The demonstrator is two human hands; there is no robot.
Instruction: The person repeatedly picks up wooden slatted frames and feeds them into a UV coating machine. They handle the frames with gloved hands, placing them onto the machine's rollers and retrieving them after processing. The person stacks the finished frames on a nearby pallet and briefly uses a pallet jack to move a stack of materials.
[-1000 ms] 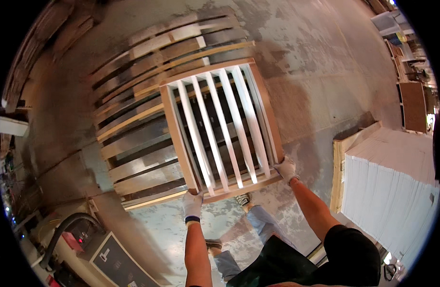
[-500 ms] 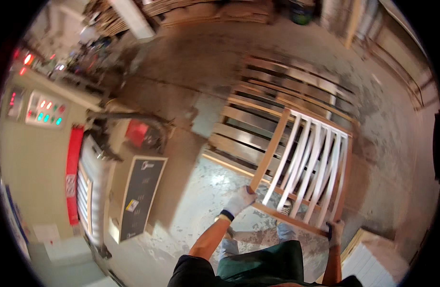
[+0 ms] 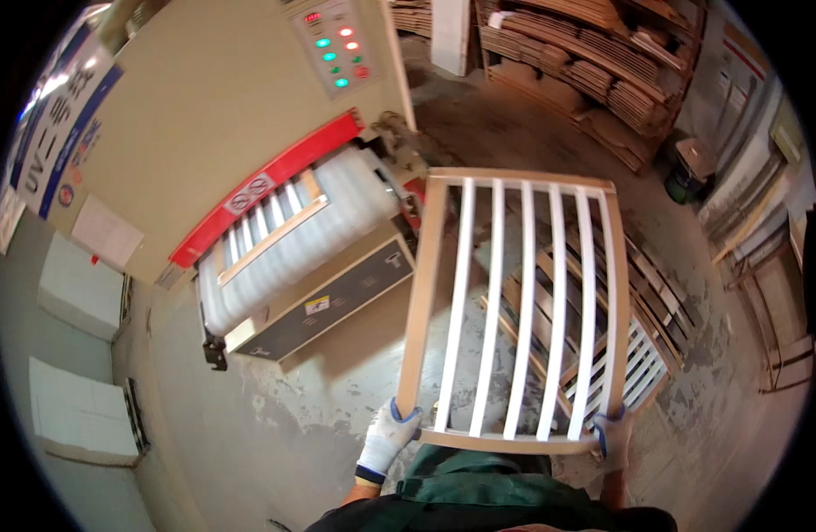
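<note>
I hold up a slatted wooden panel (image 3: 423, 293) with tan rails and white slats, its far end tilted up in front of me. My left hand (image 3: 388, 439), in a white glove with a blue cuff, is closed around its near left corner. My gloved right hand (image 3: 614, 436) grips the near right corner, with some of its fingers hidden behind the rail. Beyond the held panel, a similar slatted panel (image 3: 640, 362) lies on a wooden pallet (image 3: 656, 279). Another slatted panel (image 3: 275, 241) rests on the pale conveyor belt (image 3: 355, 197), partly inside the machine.
The beige machine (image 3: 204, 106) stands to the left, with a lit control panel (image 3: 335, 53) and a red bar (image 3: 266, 182) over its opening. A dark-faced box (image 3: 328, 306) sits below the belt. Shelves of stacked boards (image 3: 568, 53) and a bucket (image 3: 687, 177) stand at the back.
The held panel has come up off the pallet area, and its slats now stand before me. My view has turned left toward the machine. Both hands keep their hold on the near corners.
</note>
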